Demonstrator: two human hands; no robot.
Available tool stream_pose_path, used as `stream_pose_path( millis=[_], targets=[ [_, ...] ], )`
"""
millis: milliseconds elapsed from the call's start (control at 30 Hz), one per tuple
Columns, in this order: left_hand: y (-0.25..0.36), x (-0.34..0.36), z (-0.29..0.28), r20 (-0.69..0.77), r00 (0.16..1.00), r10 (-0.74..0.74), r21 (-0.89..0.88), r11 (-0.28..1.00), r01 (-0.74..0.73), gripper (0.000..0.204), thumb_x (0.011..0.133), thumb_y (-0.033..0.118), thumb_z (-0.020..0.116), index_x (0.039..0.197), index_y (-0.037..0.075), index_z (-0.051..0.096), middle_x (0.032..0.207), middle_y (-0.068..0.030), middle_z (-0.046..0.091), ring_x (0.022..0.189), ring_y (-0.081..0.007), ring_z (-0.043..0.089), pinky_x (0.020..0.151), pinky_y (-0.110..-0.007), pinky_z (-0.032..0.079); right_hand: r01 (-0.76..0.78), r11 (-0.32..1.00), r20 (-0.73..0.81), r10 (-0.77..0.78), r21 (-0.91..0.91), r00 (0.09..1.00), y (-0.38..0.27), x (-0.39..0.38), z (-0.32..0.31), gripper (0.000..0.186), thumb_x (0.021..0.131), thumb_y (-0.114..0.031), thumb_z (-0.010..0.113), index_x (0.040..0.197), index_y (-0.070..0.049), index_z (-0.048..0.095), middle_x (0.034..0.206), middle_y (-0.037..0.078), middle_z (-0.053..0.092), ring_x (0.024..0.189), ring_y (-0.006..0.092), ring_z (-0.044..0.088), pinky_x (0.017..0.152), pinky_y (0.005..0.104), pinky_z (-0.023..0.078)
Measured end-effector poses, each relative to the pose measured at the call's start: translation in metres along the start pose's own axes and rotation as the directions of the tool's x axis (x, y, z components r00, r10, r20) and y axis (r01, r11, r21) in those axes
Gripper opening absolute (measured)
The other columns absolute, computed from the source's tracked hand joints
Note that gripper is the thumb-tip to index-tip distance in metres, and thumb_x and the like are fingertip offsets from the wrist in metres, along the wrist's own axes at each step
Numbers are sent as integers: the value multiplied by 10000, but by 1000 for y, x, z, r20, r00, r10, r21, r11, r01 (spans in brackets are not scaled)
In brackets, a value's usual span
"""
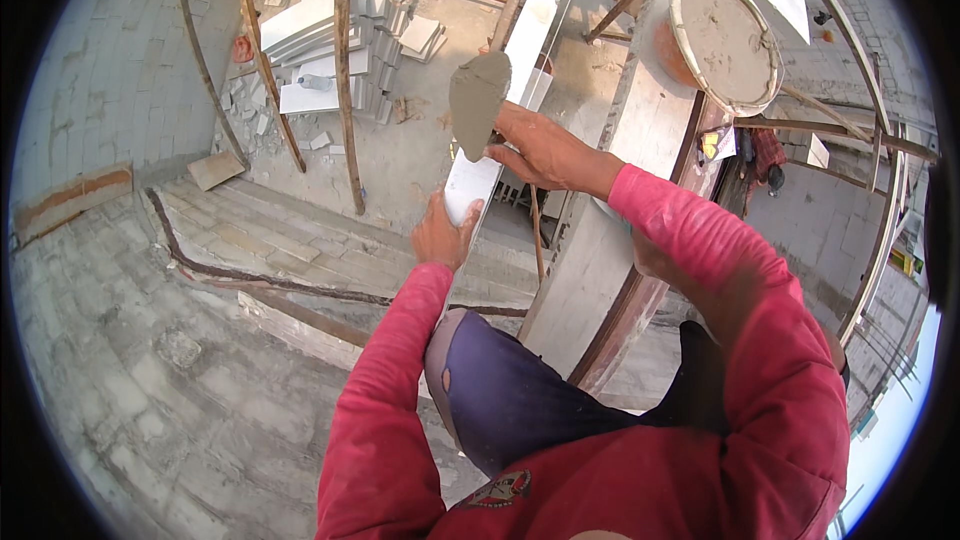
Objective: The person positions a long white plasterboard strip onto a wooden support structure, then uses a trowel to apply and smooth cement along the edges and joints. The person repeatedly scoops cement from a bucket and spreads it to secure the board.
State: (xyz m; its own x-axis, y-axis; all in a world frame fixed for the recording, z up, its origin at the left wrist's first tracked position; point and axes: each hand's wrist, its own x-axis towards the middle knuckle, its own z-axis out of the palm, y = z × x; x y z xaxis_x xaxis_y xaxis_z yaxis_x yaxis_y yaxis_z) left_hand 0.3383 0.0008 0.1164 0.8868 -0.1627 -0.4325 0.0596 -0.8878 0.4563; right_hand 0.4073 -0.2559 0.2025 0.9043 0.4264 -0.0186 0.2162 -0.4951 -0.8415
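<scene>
My right hand [560, 152] is closed around a trowel, its handle hidden by the fingers. Grey wet mortar [480, 100] coats the trowel's leaf-shaped blade, which is held over the far end of a narrow white block [466, 186]. With the thumb on one face and the fingers on the other side, my left hand [444, 230] grips this block near its close end. Beyond the trowel, a row of white blocks [530, 32] runs away from me along the wall top, with a thin string beside it.
A round bucket of mortar [725, 40] stands at the upper right on a long plank [575, 285]. Wooden poles [345, 80] rise at the upper left, in front of stacked white blocks [370, 65] and rubble on the floor below. A grey block surface [200, 360] spreads at lower left.
</scene>
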Motion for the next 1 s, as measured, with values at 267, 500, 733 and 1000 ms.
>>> stream_pose_path(
  millis=[267, 500, 733, 1000],
  targets=[
    [2, 0, 0, -23, 999, 45, 19, 999, -44, 756, 979, 603, 662, 1469, 53, 492, 1294, -215, 697, 1111, -433, 708, 933, -535, 547, 6, 1000, 24, -6, -1, 1000, -3, 8, -1, 379, 1050, -205, 636, 1349, 0, 528, 1202, 226, 616, 1189, 433, 592, 1005, 507, 489],
    [3, 0, 0, -38, 999, 34, 31, 999, -33, 754, 974, 604, 671, 1449, 45, 496, 1248, -228, 710, 1082, -433, 716, 903, -546, 552, -38, 999, 75, 40, -36, 996, -4, 4, -3, 339, 1055, -189, 625, 1333, -20, 530, 1201, 211, 614, 1200, 416, 589, 1005, 513, 489],
    [3, 2, -1, -78, 994, 73, 4, 997, -73, 754, 977, 616, 660, 1440, 42, 503, 1235, -226, 712, 1064, -445, 716, 892, -546, 555, 4, 1000, 75, -4, -3, 997, -3, 10, 2, 338, 1052, -171, 620, 1345, -27, 536, 1221, 205, 616, 1225, 405, 577, 1023, 495, 492],
    [-1, -4, 0, -16, 1000, 24, -48, 999, -24, 800, 968, 625, 664, 1467, 27, 482, 1278, -252, 701, 1126, -448, 701, 949, -533, 532, -106, 993, 86, 110, -50, 990, -15, 10, 4, 393, 1068, -239, 606, 1369, -4, 516, 1212, 248, 632, 1194, 437, 602, 1017, 511, 491]
  ],
)
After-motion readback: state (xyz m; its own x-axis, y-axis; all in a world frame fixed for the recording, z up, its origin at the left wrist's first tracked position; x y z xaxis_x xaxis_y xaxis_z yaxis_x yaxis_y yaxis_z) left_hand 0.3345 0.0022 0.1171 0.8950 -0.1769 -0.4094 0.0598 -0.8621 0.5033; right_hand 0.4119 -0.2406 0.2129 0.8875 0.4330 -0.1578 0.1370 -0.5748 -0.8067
